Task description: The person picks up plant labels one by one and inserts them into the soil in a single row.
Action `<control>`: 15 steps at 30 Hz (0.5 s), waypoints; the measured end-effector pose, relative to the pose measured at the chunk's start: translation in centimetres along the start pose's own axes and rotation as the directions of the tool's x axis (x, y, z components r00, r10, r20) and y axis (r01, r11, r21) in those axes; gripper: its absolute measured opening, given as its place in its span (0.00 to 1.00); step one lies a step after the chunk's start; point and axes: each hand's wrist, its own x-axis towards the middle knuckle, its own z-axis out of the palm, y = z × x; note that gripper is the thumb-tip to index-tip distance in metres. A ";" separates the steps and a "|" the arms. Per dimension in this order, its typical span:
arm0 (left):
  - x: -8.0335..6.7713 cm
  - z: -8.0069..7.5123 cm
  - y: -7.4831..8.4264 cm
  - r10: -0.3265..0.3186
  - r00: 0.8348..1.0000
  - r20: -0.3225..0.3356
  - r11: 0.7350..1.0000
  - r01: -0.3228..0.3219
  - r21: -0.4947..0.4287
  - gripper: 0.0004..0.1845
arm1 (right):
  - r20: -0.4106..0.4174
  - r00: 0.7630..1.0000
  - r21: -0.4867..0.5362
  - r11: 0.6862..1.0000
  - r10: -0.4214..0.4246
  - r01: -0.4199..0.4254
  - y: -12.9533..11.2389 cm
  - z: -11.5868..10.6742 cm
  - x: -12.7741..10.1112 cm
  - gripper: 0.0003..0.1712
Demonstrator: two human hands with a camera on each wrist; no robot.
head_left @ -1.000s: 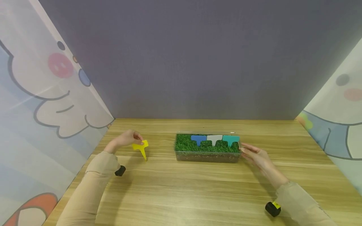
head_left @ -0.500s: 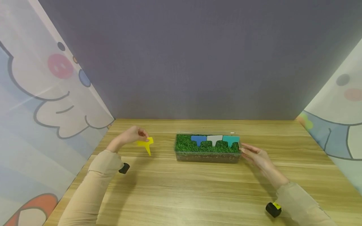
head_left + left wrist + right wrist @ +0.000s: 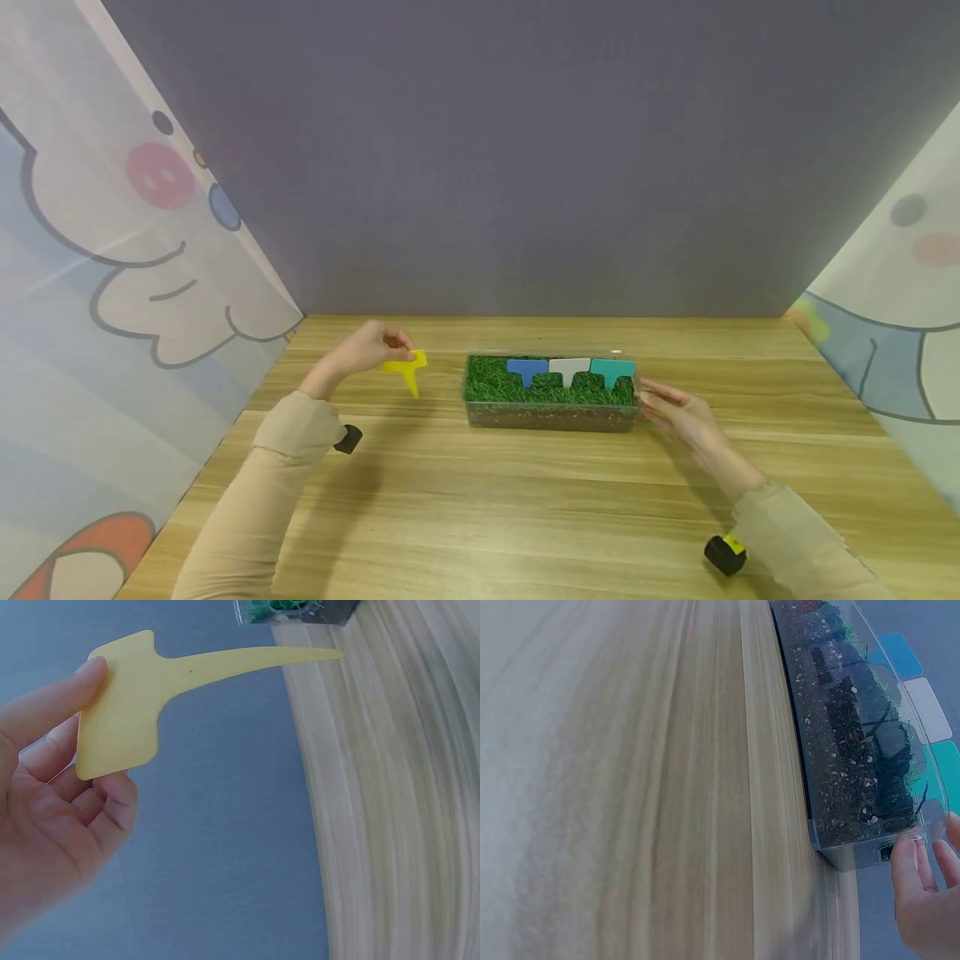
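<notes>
My left hand (image 3: 369, 346) pinches a yellow T-shaped plant label (image 3: 124, 712) by its wide head, between thumb and fingers. In the head view the label is held above the table, left of the planter box, its pointed stem slanting down. The clear planter box (image 3: 551, 418) holds dark soil and green grass (image 3: 487, 379). Blue (image 3: 527, 367), white (image 3: 569, 367) and teal (image 3: 612, 368) labels stand upright in a row in its middle and right part. At the box's right end, my right hand (image 3: 688, 419) rests extended fingertips against the end wall (image 3: 862, 851).
The box stands on a wood-grain table (image 3: 480, 500), before a grey back panel (image 3: 480, 167). Cartoon-printed sheets (image 3: 75, 292) hang at both sides. A black wrist device (image 3: 348, 439) sits at the left cuff, another black device (image 3: 724, 556) at the right.
My left hand has moved right and slightly away from me, carrying the yellow plant label closer to the box. My right hand and the box have stayed where they were.
</notes>
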 end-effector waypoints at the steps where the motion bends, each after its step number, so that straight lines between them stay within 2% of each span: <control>1: 0.1 0.0 0.2 0.006 1.000 -0.007 1.000 -0.006 0.000 0.06 | 0.001 1.000 0.000 1.000 -0.002 0.002 0.0 0.0 0.0 0.36; 3: 0.1 0.1 0.6 0.021 1.000 -0.023 1.000 -0.021 -0.002 0.07 | 0.003 1.000 0.002 1.000 -0.005 0.005 0.0 0.0 0.0 0.36; 6: -0.4 0.3 2.5 0.028 0.999 -0.045 1.000 -0.028 0.002 0.08 | 0.004 1.000 0.005 1.000 -0.007 0.007 0.1 0.0 0.0 0.36; 8: -0.3 0.4 2.9 0.028 0.998 -0.055 1.000 -0.028 0.005 0.08 | 0.005 1.000 0.007 1.000 -0.006 0.006 0.1 0.0 0.1 0.37; 10: -0.1 0.6 3.1 0.026 0.998 -0.060 1.000 -0.025 0.016 0.08 | 0.008 1.000 0.009 1.000 -0.006 0.006 0.1 0.0 0.1 0.37; 13: 0.9 0.9 2.1 0.040 0.997 -0.065 0.999 -0.038 0.027 0.07 | 0.010 1.000 0.018 1.000 -0.003 0.003 0.1 0.0 0.1 0.38; 15: 1.0 1.0 2.4 0.042 0.997 -0.068 0.999 -0.040 0.028 0.07 | 0.008 1.000 0.028 1.000 -0.001 0.001 0.0 0.0 0.0 0.38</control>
